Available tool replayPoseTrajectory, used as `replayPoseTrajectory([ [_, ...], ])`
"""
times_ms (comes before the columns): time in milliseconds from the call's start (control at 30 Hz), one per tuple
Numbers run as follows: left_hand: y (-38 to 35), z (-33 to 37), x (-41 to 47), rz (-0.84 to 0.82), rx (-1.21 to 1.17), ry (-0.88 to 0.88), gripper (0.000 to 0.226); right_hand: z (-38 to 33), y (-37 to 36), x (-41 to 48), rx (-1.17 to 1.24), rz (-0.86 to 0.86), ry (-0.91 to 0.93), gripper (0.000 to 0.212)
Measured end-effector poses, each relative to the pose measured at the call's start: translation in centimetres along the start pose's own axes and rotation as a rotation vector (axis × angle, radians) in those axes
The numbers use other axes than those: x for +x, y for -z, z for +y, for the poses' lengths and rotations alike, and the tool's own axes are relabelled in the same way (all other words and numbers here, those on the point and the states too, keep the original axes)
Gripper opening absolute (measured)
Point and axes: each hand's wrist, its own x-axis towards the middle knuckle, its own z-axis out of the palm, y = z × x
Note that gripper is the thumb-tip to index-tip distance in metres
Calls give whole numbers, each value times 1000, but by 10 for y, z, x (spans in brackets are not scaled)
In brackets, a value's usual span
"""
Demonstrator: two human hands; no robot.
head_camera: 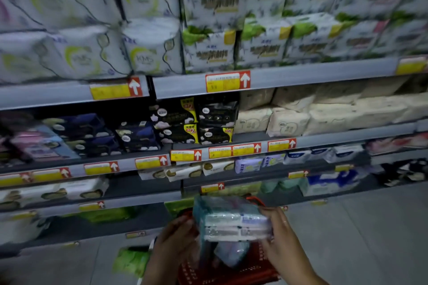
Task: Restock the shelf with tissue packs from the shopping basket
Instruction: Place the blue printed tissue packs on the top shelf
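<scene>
Teal tissue pack (231, 222) above red shopping basket (234, 273), long axis sideways, left hand (178, 238) and right hand (278, 236) fingers curled gripping its ends

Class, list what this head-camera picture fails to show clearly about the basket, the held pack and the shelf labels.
Head view: inside of the red plastic shopping basket, hidden by the teal-and-white wrapped tissue pack and the left hand and right hand holding it; its near side cut off by the bottom edge.
Print on the pack and the yellow-and-red price labels: blurred, unreadable.
</scene>
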Motion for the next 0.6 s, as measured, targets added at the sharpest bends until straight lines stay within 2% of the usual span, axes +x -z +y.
replayPoseTrajectory([
  [133,-19,46,-31,-65,58,-53,9,-42,35,4,57,-16,-15,59],
  [233,-21,65,-49,-53,100,-111,10,-76,67,7,109,-46,9,59],
  [367,-36,97,-65,-107,39,-102,37,-120,107,12,108,7,115,58],
  [467,-45,119,-80,-125,-10,-167,28,-151,135,13,62,50,204,68],
  [600,-54,148,-101,-115,-110,-225,24,-183,164,10,46,100,313,65],
])
